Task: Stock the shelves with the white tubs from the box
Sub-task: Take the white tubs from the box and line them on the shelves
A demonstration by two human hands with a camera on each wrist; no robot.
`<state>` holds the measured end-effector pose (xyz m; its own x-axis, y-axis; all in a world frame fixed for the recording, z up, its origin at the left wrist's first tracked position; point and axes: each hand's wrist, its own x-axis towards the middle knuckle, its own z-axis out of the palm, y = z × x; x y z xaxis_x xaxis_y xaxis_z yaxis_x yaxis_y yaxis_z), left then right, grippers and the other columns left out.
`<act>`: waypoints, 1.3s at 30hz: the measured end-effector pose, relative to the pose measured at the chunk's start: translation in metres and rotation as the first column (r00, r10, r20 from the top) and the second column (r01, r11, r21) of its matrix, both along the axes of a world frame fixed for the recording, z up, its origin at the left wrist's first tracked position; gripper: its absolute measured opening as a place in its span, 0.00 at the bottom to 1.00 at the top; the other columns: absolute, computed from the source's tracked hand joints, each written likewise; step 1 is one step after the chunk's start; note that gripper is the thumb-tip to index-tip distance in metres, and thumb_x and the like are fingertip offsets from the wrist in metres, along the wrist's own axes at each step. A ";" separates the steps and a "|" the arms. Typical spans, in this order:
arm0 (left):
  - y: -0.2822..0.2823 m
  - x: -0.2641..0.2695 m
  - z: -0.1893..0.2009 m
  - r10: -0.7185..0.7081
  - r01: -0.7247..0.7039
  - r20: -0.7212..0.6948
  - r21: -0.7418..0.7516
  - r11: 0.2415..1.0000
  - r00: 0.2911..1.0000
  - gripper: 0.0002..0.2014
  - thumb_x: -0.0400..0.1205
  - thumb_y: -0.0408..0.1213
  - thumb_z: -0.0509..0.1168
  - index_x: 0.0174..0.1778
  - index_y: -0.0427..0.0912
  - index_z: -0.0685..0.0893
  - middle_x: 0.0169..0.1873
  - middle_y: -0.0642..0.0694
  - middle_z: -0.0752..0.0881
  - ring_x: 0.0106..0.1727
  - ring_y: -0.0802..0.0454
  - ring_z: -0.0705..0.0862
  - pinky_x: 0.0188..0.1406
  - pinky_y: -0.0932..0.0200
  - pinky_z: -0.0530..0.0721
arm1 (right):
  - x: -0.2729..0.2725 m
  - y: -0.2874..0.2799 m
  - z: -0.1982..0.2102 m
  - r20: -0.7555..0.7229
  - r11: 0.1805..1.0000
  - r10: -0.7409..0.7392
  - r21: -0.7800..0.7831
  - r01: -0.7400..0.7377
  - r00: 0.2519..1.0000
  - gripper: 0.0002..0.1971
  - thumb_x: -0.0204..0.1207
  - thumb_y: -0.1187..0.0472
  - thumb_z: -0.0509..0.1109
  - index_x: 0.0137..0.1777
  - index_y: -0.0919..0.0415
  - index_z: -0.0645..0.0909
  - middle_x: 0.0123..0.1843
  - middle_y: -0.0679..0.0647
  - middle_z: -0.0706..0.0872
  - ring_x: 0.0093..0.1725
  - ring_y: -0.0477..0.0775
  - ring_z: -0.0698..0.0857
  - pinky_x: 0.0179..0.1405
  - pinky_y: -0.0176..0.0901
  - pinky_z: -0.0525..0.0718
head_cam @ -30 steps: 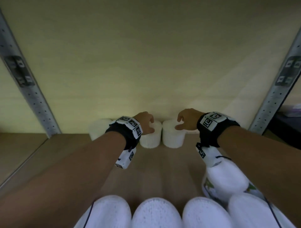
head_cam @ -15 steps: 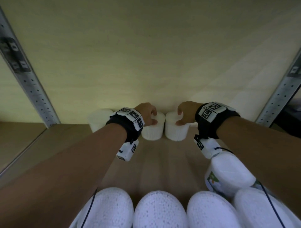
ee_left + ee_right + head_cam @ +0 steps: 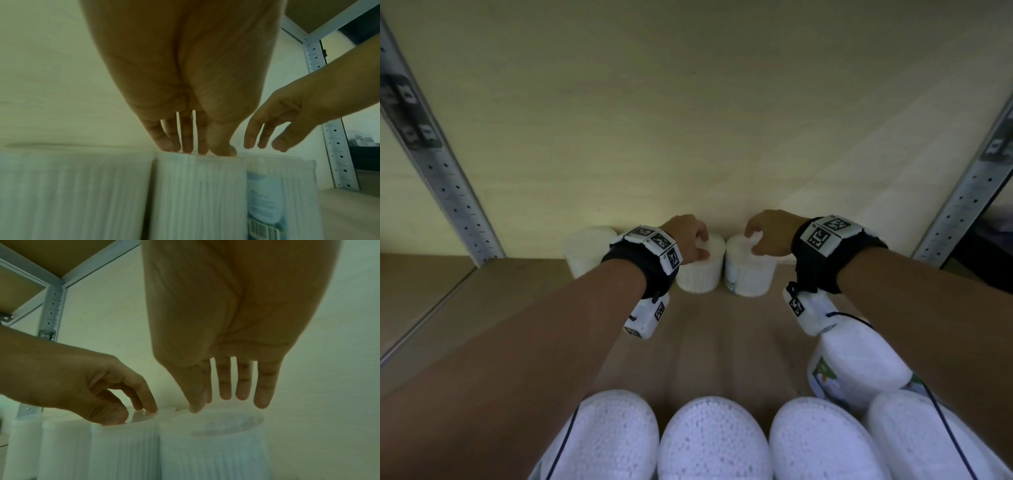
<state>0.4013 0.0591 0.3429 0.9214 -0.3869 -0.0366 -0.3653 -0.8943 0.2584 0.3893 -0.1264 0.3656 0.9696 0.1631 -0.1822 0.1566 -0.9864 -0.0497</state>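
Observation:
Two white ribbed tubs stand side by side at the back of the wooden shelf [image 3: 517, 308]. My left hand [image 3: 700, 245] rests its fingertips [image 3: 185, 148] and thumb on the lid of the left tub [image 3: 700, 274]. My right hand [image 3: 753, 241] hangs over the right tub [image 3: 748, 277]. Its fingers [image 3: 242, 392] are straight and just above the lid, while the thumb tip touches the rim. Neither hand wraps around a tub. A third tub [image 3: 585, 250] stands to the left, partly behind my left wrist.
Several more white tubs [image 3: 715, 442] fill the near edge below my arms, and one labelled tub [image 3: 859, 370] lies tilted at the right. Perforated metal uprights [image 3: 448, 192] [image 3: 962, 192] frame the bay. Bare shelf board lies between the two rows.
Both hands and the two tubs under them now sit a little higher in the head view, closer to the back wall. The hands stay on the tub tops.

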 end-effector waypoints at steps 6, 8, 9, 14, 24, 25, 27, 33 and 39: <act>0.002 -0.001 -0.002 -0.009 0.009 -0.012 0.010 1.000 1.000 0.22 0.81 0.44 0.67 0.69 0.40 0.77 0.69 0.40 0.74 0.68 0.41 0.77 0.65 0.52 0.75 | 0.001 0.009 -0.007 -0.033 0.995 -0.073 -0.072 0.070 0.997 0.31 0.79 0.42 0.66 0.71 0.66 0.75 0.70 0.62 0.79 0.67 0.62 0.81 0.68 0.53 0.80; 0.002 -0.001 -0.002 -0.014 0.014 -0.003 0.013 1.000 1.000 0.22 0.81 0.44 0.67 0.69 0.40 0.78 0.69 0.40 0.75 0.68 0.41 0.77 0.64 0.53 0.75 | 0.003 0.011 -0.008 -0.044 0.994 -0.077 -0.082 0.073 0.996 0.31 0.79 0.42 0.66 0.72 0.67 0.75 0.71 0.63 0.79 0.67 0.63 0.81 0.68 0.54 0.80; 0.003 -0.001 -0.001 -0.016 0.016 0.000 0.012 1.000 1.000 0.22 0.81 0.44 0.67 0.69 0.40 0.78 0.69 0.40 0.75 0.68 0.41 0.77 0.64 0.53 0.75 | 0.003 0.012 -0.008 -0.041 0.994 -0.079 -0.084 0.075 0.996 0.31 0.79 0.42 0.66 0.72 0.67 0.75 0.71 0.63 0.79 0.68 0.63 0.81 0.69 0.53 0.80; 0.002 0.000 -0.002 -0.013 0.013 -0.008 0.011 1.000 1.000 0.21 0.80 0.44 0.68 0.68 0.40 0.78 0.68 0.40 0.75 0.67 0.41 0.77 0.64 0.53 0.75 | 0.002 0.013 -0.008 -0.037 0.992 -0.082 -0.096 0.078 0.996 0.29 0.80 0.45 0.66 0.71 0.69 0.75 0.70 0.64 0.79 0.67 0.63 0.80 0.69 0.53 0.80; 0.001 0.000 -0.003 -0.016 0.016 0.005 0.012 1.000 1.000 0.21 0.81 0.44 0.67 0.68 0.40 0.77 0.68 0.39 0.74 0.68 0.40 0.76 0.65 0.52 0.74 | 0.000 0.007 -0.002 -0.090 1.000 0.009 -0.017 -0.010 0.996 0.27 0.79 0.69 0.66 0.78 0.57 0.70 0.81 0.58 0.66 0.76 0.62 0.72 0.71 0.50 0.76; 0.001 0.000 -0.003 -0.017 0.016 0.007 0.011 1.000 1.000 0.21 0.81 0.44 0.67 0.68 0.40 0.77 0.68 0.39 0.74 0.68 0.40 0.76 0.65 0.52 0.74 | 0.000 0.007 -0.002 -0.081 1.000 0.021 0.003 -0.021 0.996 0.26 0.79 0.68 0.65 0.77 0.57 0.71 0.80 0.59 0.67 0.76 0.62 0.72 0.71 0.49 0.75; 0.001 -0.001 -0.004 -0.018 0.018 0.010 0.012 1.000 1.000 0.21 0.81 0.44 0.67 0.69 0.40 0.77 0.68 0.39 0.74 0.68 0.41 0.76 0.65 0.53 0.74 | 0.001 0.006 0.000 -0.026 0.999 0.015 0.050 -0.013 1.000 0.22 0.79 0.66 0.66 0.74 0.59 0.74 0.77 0.60 0.71 0.73 0.62 0.74 0.67 0.48 0.75; 0.002 -0.001 -0.004 -0.028 0.028 0.014 0.009 1.000 1.000 0.21 0.81 0.43 0.67 0.69 0.39 0.77 0.67 0.39 0.74 0.68 0.40 0.76 0.66 0.52 0.73 | 0.003 0.010 -0.004 -0.040 0.995 -0.096 -0.003 0.096 0.995 0.26 0.79 0.46 0.67 0.65 0.69 0.79 0.63 0.63 0.84 0.54 0.61 0.83 0.57 0.50 0.82; 0.002 -0.002 -0.006 -0.027 0.027 0.014 0.001 1.000 1.000 0.21 0.81 0.43 0.67 0.68 0.39 0.78 0.67 0.38 0.75 0.68 0.41 0.76 0.66 0.52 0.73 | 0.003 0.009 -0.010 -0.024 0.993 -0.115 -0.008 0.115 0.993 0.30 0.77 0.44 0.69 0.71 0.67 0.75 0.69 0.63 0.80 0.65 0.63 0.81 0.66 0.54 0.81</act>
